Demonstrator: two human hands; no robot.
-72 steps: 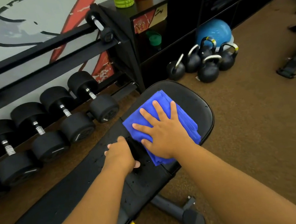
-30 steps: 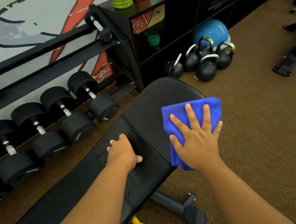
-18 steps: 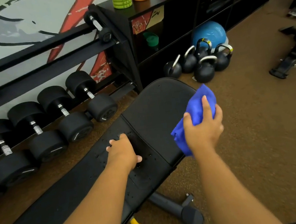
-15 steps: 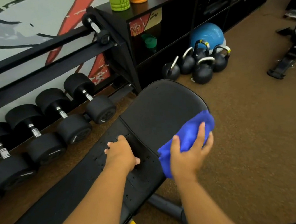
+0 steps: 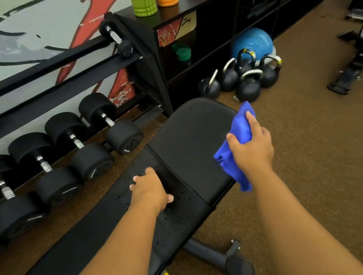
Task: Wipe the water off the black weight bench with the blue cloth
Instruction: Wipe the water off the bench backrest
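Head view. The black weight bench (image 5: 183, 141) runs diagonally from lower left to the rounded seat pad at centre; its near end is cut off by the lower-left frame edge. The right hand (image 5: 250, 149) grasps the bunched blue cloth (image 5: 235, 153), thumb and fingers curled round it, at the right edge of the seat pad; whether the cloth touches the pad cannot be told, and its lower fold hangs past the pad edge. The left hand (image 5: 151, 188) rests on the long pad just beside the seam between pads, fingers curled over the far edge, their tips hidden. Water droplets (image 5: 176, 209) speckle the surface around and below this hand. To the right of the bench lies open brown floor (image 5: 319, 177). To the left, dumbbells (image 5: 90, 156) on a rack stand close along the bench's far edge. Kettlebells (image 5: 248, 82) cluster near the seat's rounded end, before a black shelf unit (image 5: 204, 0). Another bench (image 5: 361, 53) is cropped at the right frame edge. Both forearms hide the bench frame beneath.
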